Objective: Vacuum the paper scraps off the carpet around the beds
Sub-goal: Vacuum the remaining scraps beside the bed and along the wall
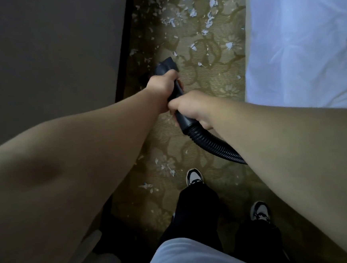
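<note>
A black vacuum nozzle (166, 65) points at the patterned brown carpet (212, 82) in a narrow aisle. My left hand (161, 84) grips the nozzle tube near its tip. My right hand (191, 109) grips the tube lower down, where the ribbed black hose (213, 143) begins and runs under my right arm. White paper scraps (192, 12) lie thick on the carpet beyond the nozzle. Several more scraps (167, 167) lie near my feet.
A bed with a white sheet (302, 38) borders the aisle on the right. A dark wall or panel (48, 54) with a black base strip borders it on the left. My shoes (193, 176) stand on the carpet below the hose.
</note>
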The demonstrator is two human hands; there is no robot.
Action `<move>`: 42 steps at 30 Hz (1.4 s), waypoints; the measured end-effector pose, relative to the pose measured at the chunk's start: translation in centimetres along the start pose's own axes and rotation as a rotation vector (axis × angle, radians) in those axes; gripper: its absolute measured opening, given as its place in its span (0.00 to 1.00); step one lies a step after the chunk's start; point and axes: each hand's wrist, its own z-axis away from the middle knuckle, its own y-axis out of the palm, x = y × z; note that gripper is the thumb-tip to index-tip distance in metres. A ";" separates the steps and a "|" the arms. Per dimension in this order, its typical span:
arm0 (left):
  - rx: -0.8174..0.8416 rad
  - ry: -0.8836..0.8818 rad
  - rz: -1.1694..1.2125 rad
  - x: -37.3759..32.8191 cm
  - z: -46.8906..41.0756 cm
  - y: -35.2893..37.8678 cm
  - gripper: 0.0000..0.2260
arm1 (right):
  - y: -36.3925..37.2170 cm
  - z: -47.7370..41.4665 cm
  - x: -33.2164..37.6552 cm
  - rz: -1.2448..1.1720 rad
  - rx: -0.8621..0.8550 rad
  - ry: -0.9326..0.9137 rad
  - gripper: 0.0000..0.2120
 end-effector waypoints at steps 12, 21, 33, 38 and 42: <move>-0.121 -0.066 0.157 8.2 5.4 -4.0 0.06 | 3.7 4.0 -6.3 0.214 0.144 0.089 0.03; -0.197 -0.304 0.389 19.6 16.8 -3.3 0.05 | 3.4 11.6 -16.2 0.307 0.367 0.282 0.03; -0.194 -0.304 0.649 26.9 24.3 9.0 0.07 | -7.0 18.2 -24.3 0.520 0.342 0.250 0.08; -0.144 -0.335 0.695 28.8 28.1 17.2 0.08 | -14.2 22.7 -27.8 0.565 0.275 0.262 0.06; -0.096 -0.352 0.718 29.5 30.9 20.5 0.03 | -17.0 25.6 -29.8 0.541 0.239 0.297 0.06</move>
